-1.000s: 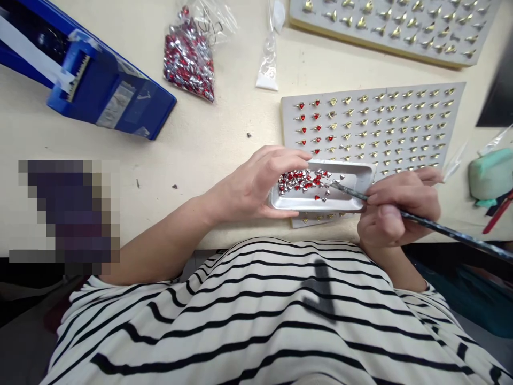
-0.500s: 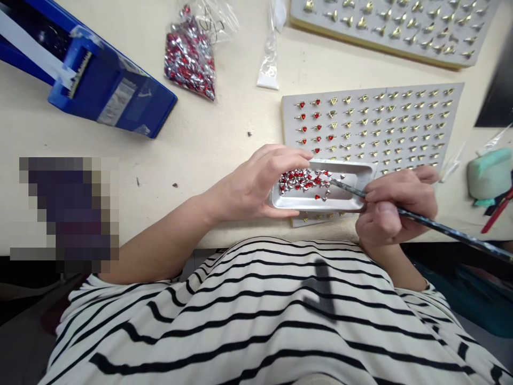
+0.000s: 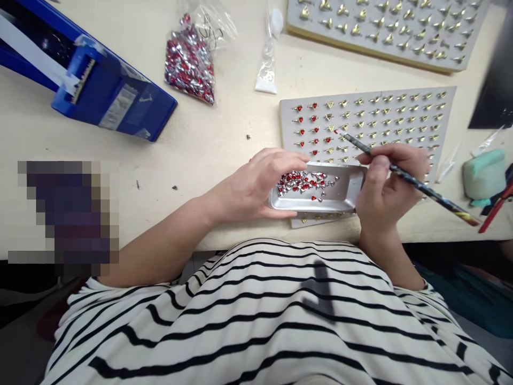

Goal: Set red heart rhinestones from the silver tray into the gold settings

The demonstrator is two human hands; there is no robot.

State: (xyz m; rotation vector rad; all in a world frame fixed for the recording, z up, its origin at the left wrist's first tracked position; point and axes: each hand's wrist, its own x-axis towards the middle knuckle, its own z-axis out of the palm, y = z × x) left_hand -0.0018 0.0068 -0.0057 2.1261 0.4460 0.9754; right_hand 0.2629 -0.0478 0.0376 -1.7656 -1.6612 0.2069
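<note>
My left hand (image 3: 256, 184) grips the left end of a small silver tray (image 3: 344, 199) that holds several red heart stones (image 3: 303, 181). My right hand (image 3: 387, 184) pinches a dark pick-up stick (image 3: 409, 179). The stick's tip, with a small red stone on it, hovers over the grey foam board (image 3: 404, 92), which holds rows of gold settings (image 3: 380, 125). The leftmost settings have red stones in them. The tray rests on the board's near edge.
A blue tape dispenser (image 3: 108, 91) lies at the far left. A clear bag of red stones (image 3: 190, 59) and a small empty bag (image 3: 267, 59) lie behind. A second board of settings (image 3: 380, 27) sits at the back. A green block (image 3: 483, 174) is at the right.
My right hand has lifted the stick out of the tray and moved its tip up onto the board's settings. My left hand and the tray have stayed put.
</note>
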